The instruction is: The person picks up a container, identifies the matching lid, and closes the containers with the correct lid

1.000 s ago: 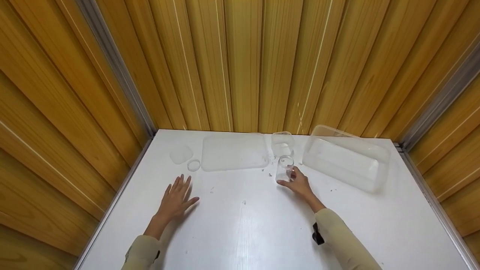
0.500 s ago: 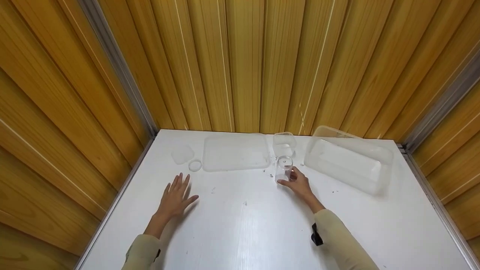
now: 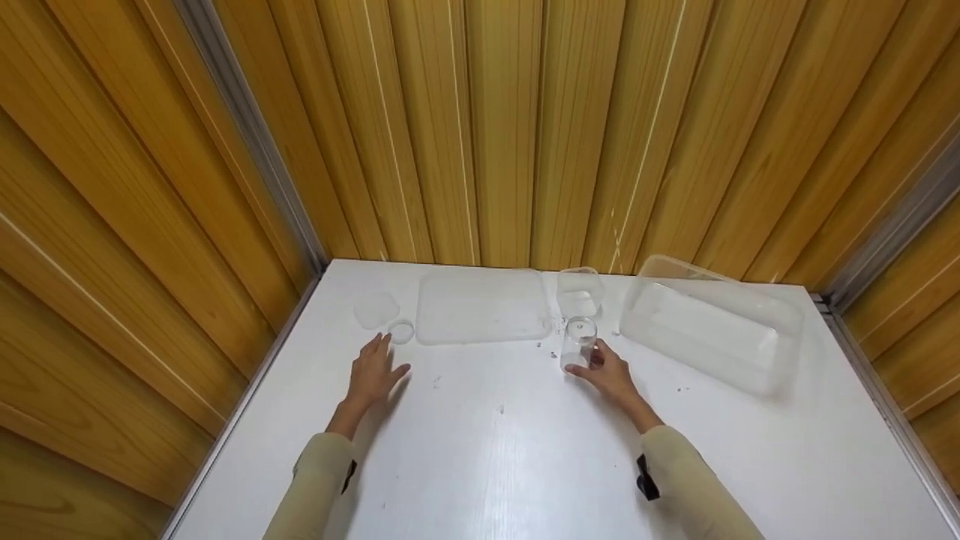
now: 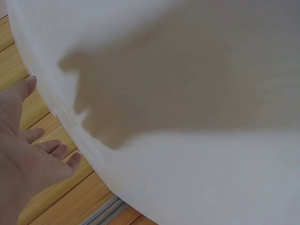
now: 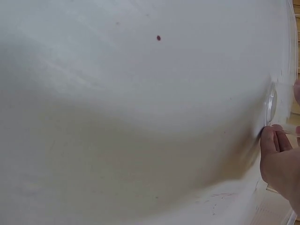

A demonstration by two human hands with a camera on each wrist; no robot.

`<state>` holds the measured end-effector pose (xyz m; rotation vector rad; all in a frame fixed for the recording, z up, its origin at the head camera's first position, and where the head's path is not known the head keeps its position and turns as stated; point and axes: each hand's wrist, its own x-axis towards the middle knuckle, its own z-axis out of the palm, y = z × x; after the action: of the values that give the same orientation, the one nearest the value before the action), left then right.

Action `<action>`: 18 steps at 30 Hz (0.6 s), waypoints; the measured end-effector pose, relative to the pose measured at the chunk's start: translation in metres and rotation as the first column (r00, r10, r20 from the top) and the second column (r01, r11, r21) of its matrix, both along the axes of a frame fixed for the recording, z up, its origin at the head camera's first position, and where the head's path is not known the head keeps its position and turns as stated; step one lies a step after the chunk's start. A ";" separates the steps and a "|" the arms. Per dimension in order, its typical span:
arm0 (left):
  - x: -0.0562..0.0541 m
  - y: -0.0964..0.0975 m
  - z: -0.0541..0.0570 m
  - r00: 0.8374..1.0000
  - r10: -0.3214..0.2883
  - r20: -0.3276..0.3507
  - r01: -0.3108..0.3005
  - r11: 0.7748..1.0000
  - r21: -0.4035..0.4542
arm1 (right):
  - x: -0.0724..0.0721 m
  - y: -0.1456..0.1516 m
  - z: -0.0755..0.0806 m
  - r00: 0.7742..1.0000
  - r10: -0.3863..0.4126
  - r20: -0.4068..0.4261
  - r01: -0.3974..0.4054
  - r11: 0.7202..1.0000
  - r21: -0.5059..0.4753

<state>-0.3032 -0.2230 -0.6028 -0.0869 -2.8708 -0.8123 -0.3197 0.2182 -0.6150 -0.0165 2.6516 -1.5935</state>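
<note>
My right hand [image 3: 611,373] grips a clear cylindrical jar [image 3: 577,346] around its lower side, thumb at the front and fingers behind. The jar stands upright with its round mouth uncovered; its base shows at the right edge of the right wrist view, beside the curled fingers [image 5: 269,140]. My left hand [image 3: 373,371] reaches over the table with fingers extended and thumb spread, holding nothing. Its fingertips are right at the near edge of a clear round ring-like lid [image 3: 401,331]. In the left wrist view the left hand [image 4: 33,154] casts a broad shadow on the white surface.
A translucent rounded-square lid [image 3: 376,310] and a large rectangular lid [image 3: 484,307] lie at the back of the white table [image 3: 480,465]. Behind the jar stands a small square container [image 3: 580,300]. A large translucent bin [image 3: 705,360] is at the right. Small dark specks dot the tabletop.
My left hand has moved forward and right, up to the round lid, its fingers drawing closer together. The right hand keeps its grip on the jar. The head view has shifted slightly.
</note>
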 end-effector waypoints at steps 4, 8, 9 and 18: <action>-0.016 0.005 0.002 0.998 0.059 0.001 -0.058 0.989 0.135 | 0.001 0.002 0.003 1.000 0.001 0.009 -0.001 1.000 -0.008; -0.031 0.010 0.000 0.994 0.112 0.007 -0.111 0.970 0.215 | 0.005 0.001 0.004 1.000 0.015 -0.001 -0.015 1.000 -0.013; -0.034 0.011 -0.001 0.992 0.122 0.020 -0.123 0.967 0.225 | 0.006 0.001 0.004 1.000 0.016 -0.003 -0.016 1.000 -0.010; -0.060 0.022 0.003 0.983 0.140 0.119 -0.163 0.965 0.207 | 0.006 0.003 0.003 1.000 0.000 -0.020 0.000 1.000 -0.005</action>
<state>-0.3630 -0.2013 -0.6002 0.2043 -2.8159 -1.1200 -0.3134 0.2214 -0.6121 -0.0325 2.6626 -1.6078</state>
